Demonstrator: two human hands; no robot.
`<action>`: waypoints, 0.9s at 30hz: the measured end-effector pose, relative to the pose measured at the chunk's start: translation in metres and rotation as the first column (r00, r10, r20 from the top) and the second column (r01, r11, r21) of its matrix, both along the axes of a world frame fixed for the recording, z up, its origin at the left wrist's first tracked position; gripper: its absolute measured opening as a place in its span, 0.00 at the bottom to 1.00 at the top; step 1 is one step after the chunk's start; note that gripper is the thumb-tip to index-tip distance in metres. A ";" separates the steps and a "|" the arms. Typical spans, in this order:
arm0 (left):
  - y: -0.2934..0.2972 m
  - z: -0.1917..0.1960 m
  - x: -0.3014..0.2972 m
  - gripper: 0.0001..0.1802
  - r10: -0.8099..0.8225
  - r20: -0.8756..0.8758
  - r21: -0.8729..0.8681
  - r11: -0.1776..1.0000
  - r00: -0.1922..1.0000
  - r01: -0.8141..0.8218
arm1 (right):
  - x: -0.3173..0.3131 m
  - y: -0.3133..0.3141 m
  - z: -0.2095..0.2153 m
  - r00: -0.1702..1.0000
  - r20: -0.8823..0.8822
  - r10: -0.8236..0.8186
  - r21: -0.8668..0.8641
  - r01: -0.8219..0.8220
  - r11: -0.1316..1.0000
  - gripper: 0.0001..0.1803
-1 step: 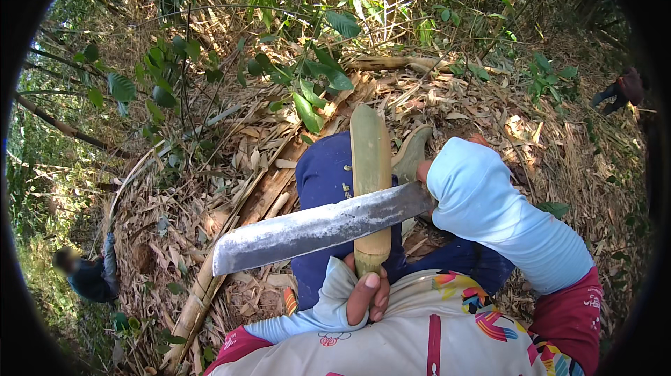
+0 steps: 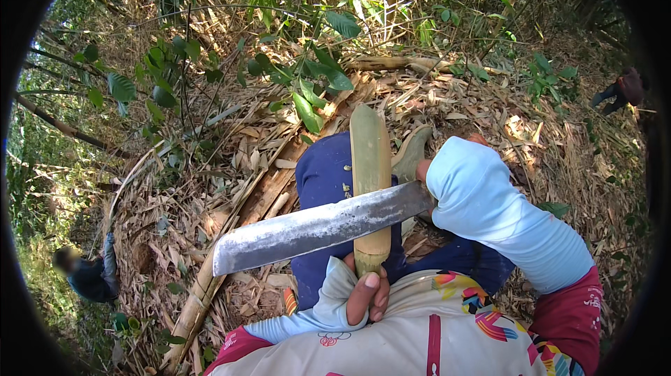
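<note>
Upright in front of my lap stands a pale green bamboo piece (image 2: 370, 145), broad with a rounded top and narrower at its lower end. My left hand (image 2: 368, 297) is closed round that lower end, close to my body. A machete (image 2: 321, 226) with a wide, worn grey blade lies across the bamboo, its tip pointing left. At the blade's right end my right hand (image 2: 424, 171) is closed on the machete; the light blue sleeve covers most of this hand and hides the handle. Whether the edge bites into the bamboo cannot be seen.
My knees in dark blue trousers (image 2: 325, 166) are bent beneath the bamboo. A greenish boot (image 2: 414, 152) shows beyond it. Dry leaf litter (image 2: 265, 138) and a fallen stem (image 2: 196, 302) surround me. One person (image 2: 91, 275) is far left, another (image 2: 624, 88) far right. Leafy twigs (image 2: 314, 89) hang ahead.
</note>
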State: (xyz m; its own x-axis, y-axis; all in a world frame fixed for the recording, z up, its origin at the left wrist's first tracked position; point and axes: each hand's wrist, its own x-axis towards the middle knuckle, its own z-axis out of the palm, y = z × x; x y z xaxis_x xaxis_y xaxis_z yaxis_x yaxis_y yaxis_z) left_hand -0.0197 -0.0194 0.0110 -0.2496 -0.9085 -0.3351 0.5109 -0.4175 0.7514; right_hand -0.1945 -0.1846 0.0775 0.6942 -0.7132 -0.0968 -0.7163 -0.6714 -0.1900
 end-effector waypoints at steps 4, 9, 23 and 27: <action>0.001 0.000 -0.001 0.09 0.012 -0.017 0.004 1.000 1.000 -0.012 | 0.000 -0.003 -0.001 1.000 0.017 -0.019 0.011 0.019 1.000 0.14; 0.001 0.002 -0.002 0.09 0.025 -0.023 0.010 1.000 0.999 -0.025 | 0.000 -0.007 -0.003 1.000 0.005 0.006 -0.028 -0.005 1.000 0.15; 0.002 -0.001 -0.001 0.09 0.038 -0.046 0.016 0.999 0.998 -0.037 | 0.004 -0.020 -0.002 0.997 -0.007 0.077 -0.030 -0.077 0.997 0.12; 0.001 0.000 -0.001 0.09 0.033 -0.048 -0.004 0.999 0.998 -0.034 | 0.001 -0.021 -0.012 0.993 0.060 0.098 -0.157 -0.088 0.984 0.12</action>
State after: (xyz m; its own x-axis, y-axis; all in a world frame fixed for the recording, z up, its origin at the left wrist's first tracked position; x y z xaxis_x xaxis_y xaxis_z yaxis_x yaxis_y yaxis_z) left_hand -0.0211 -0.0182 0.0114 -0.2346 -0.9183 -0.3189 0.5600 -0.3959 0.7278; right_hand -0.1938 -0.2059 0.0656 0.7596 -0.6478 0.0583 -0.6383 -0.7596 -0.1246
